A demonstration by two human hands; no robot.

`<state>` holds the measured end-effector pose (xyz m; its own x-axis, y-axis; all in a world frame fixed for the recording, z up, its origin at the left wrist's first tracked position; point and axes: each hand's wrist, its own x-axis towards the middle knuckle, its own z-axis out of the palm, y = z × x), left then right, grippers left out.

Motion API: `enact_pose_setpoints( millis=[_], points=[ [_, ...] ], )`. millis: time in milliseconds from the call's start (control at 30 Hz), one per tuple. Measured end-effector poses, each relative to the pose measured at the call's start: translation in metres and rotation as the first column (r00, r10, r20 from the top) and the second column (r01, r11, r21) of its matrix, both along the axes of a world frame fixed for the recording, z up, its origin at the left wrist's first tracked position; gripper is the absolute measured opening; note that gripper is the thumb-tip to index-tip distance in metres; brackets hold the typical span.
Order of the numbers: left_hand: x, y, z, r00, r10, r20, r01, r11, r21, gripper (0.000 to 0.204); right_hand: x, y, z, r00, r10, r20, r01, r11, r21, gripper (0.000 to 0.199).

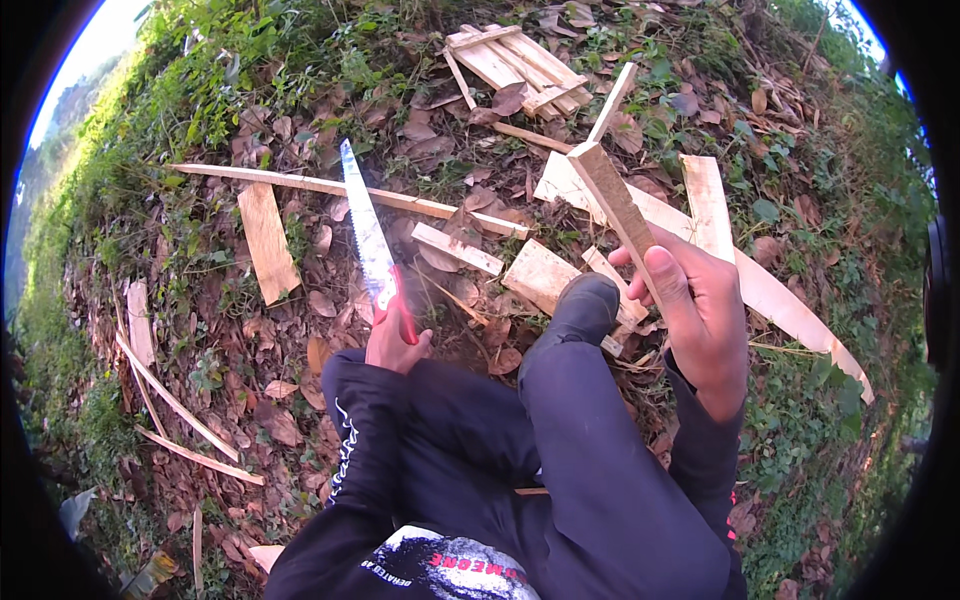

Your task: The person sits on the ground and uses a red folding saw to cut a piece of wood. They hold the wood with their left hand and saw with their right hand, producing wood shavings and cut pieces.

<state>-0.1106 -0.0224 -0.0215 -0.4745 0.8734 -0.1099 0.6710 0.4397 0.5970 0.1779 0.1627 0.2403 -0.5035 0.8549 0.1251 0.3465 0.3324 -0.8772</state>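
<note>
Currently the left hand (396,345) has its grip closed around the red handle of a handsaw (368,225), whose bright blade points up and away from the person, its toothed edge facing left. The right hand (708,315) is raised on the other side, its grip grasping the lower end of a squared wooden stick (612,195) between thumb and fingers; the stick tilts up toward the left, well apart from the saw.

Beyond the saw blade, a long thin batten (445,209) runs across the leaf-strewn ground (290,345), and the blade crosses in front of it. Left of the saw lies a short flat board (268,245); right of it, a small pale wooden block (457,248). A dark shoe (575,312) overlaps a broader wooden offcut (540,275) in the view, though whether it presses on the wood I cannot tell. Behind the right hand a long pale plank (790,287) slants down to the right, with another board (708,205) near its middle. Farther off, a slatted wooden panel (515,68) lies among leaves and green plants. Thin wood strips (180,397) lie at far left.
</note>
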Motion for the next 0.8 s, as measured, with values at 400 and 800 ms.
enact_pose_setpoints(
  millis=[400,800],
  points=[
    [-0.003,-0.003,-0.007,1.0,0.002,-0.017,-0.002,1.0,0.015,0.051,-0.003,0.019,-0.024,0.984,0.056,-0.17,-0.117,0.921,-0.371,0.049],
    [-0.002,-0.001,-0.007,1.0,0.004,0.001,-0.004,0.995,0.097,0.052,-0.042,0.134,-0.218,0.72,0.181,0.67,-0.174,0.982,-0.078,0.041]
  ],
)
